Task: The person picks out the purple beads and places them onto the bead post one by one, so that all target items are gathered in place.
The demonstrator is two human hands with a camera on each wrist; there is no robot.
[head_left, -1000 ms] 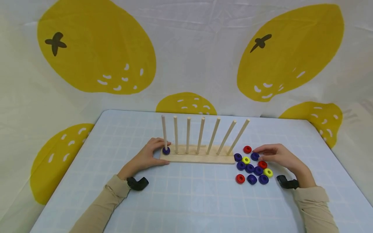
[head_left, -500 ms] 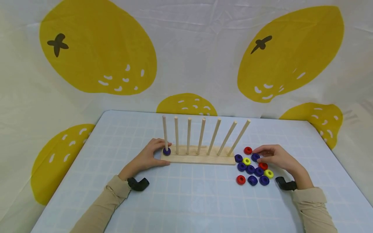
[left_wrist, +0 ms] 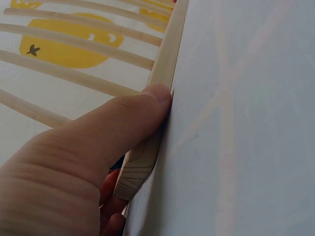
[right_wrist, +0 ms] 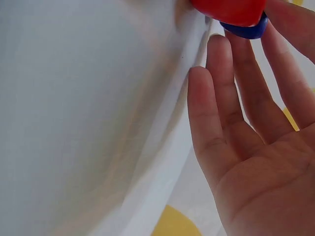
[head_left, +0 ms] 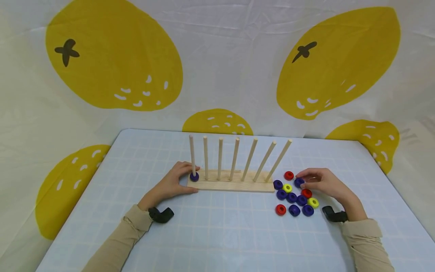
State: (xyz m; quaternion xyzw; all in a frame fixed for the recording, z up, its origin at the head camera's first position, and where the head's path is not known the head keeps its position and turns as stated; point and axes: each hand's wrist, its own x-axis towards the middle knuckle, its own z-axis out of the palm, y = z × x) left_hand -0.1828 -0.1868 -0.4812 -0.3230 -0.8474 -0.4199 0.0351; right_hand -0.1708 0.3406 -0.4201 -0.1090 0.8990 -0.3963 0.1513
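My left hand (head_left: 171,183) grips the left end of a wooden peg stand (head_left: 234,185), thumb along the front edge and fingers behind. In the left wrist view the thumb presses on the stand's base (left_wrist: 140,169). A dark blue ring (head_left: 194,176) sits at the bottom of the leftmost peg (head_left: 192,155); the other pegs are bare. My right hand (head_left: 327,185) pinches a blue ring (head_left: 299,183) between thumb and fingertips at the back of a loose group. In the right wrist view that blue ring (right_wrist: 251,29) is partly hidden behind a red ring (right_wrist: 231,10).
Several loose rings lie right of the stand, among them a yellow ring (head_left: 287,188), a red ring (head_left: 280,209) and a blue ring (head_left: 307,210). They rest on a pale gridded table (head_left: 217,230). A lemon-print cloth (head_left: 227,75) hangs behind it.
The blue ring at my right fingertips has shifted slightly right and back along with the hand. My left hand and the stand have stayed in place.
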